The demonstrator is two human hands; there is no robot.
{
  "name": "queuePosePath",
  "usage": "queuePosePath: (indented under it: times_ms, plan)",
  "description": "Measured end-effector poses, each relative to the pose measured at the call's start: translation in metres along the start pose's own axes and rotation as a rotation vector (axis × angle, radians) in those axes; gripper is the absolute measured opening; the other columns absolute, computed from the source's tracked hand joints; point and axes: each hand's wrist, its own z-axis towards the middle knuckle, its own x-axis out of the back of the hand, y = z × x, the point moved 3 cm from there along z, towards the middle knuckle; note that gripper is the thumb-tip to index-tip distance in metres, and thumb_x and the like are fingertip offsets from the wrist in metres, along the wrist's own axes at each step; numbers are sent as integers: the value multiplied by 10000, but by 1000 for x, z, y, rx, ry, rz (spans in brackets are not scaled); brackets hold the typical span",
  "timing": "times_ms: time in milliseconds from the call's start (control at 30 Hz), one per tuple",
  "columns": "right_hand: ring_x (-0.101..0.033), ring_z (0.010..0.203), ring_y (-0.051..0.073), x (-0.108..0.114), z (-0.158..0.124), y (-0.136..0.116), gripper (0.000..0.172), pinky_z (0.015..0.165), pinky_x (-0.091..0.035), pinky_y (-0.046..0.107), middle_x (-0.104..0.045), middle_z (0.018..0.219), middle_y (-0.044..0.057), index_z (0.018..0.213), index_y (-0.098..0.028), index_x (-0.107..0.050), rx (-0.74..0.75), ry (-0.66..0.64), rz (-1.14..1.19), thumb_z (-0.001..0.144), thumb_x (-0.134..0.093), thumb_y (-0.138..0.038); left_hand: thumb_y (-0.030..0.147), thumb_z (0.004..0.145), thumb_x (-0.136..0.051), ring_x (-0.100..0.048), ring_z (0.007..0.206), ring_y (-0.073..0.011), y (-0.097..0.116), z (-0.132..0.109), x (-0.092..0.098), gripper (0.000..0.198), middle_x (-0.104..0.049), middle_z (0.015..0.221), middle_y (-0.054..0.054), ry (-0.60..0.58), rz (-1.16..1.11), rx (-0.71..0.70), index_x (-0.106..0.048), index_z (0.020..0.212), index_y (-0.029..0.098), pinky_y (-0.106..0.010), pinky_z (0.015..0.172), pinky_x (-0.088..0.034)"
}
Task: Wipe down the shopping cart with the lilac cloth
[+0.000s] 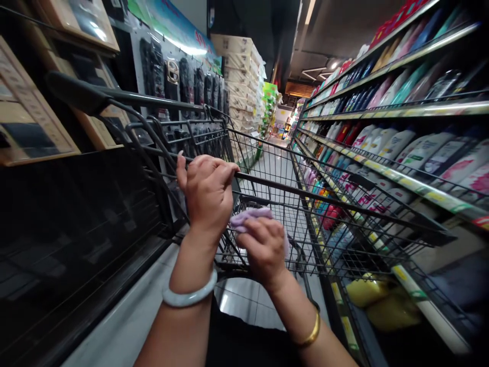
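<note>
A black wire shopping cart point(290, 214) stands tilted in a shop aisle in front of me. My left hand point(208, 193) is closed round the cart's top rear bar point(267, 179); a pale jade bangle sits on that wrist. Just below and to the right, my right hand point(263, 250) grips a small lilac cloth point(248, 216) and presses it against the cart's rear wire panel. A gold bangle is on the right wrist. The cart's black push handle point(80, 94) juts out at upper left.
Shelves of shampoo and lotion bottles point(401, 148) line the right side, with yellow packs point(367, 290) on the lowest shelf. On the left are framed items point(26, 122) and hanging dark goods point(187, 81). Stacked cartons point(239, 71) stand further down the tiled aisle point(273, 163).
</note>
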Motion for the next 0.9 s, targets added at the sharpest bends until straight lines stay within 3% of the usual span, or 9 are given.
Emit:
queuePosePath:
  times_ms: [100,167,333,500,667,833,900]
  plan:
    - [-591,1043,224,14,23,11,115,920,-449,402,-659,1062,44,820,-262,-733,-206,181,11,912,-679,-218,236,968,-520,-611,1122,-223,1,-2,0,228,-731,977,27,4,-34,-10,-718,941,348,-583,1273,-121]
    - [-589,1046,231,17,37,14,109,925,-453,413,-645,1067,57,829,-255,-734,-224,239,-19,908,-674,-209,222,973,-507,-609,1147,-218,-1,-2,1,254,-739,1008,32,-5,-49,-18,-720,962,359,-577,1279,-113]
    - [-602,1028,190,-1,49,1,148,936,-426,374,-711,1056,-12,785,-281,-715,123,9,-69,899,-700,-188,250,1001,-490,-605,1233,-212,-11,-2,8,267,-748,1169,36,-2,-83,-41,-724,1058,365,-562,1278,-163]
    - [-597,1017,195,0,69,2,139,927,-432,375,-692,1031,23,776,-270,-716,-58,156,-15,907,-692,-228,237,1004,-470,-611,1239,-203,-22,1,18,295,-745,1204,9,60,-91,-27,-733,1097,332,-508,1228,-318]
    - [-591,1063,171,-11,81,-14,162,938,-385,355,-735,1091,-33,804,-280,-706,301,-92,-78,935,-653,-200,218,994,-492,-610,1253,-211,-29,1,26,280,-743,1205,25,77,-55,-4,-728,1067,350,-546,1259,-246]
    - [-566,1057,197,-6,106,-6,157,924,-387,372,-707,1066,10,832,-278,-713,140,46,-58,963,-627,-279,271,1014,-470,-601,1264,-231,-29,3,33,268,-741,1207,26,111,-41,98,-721,1041,362,-606,1273,-161]
    - [-555,1084,200,-13,105,-10,162,936,-370,382,-704,1111,6,864,-282,-712,243,-11,-78,975,-598,-253,284,1019,-458,-591,1277,-224,-30,4,36,272,-728,1236,32,102,-48,112,-715,1052,367,-580,1283,-172]
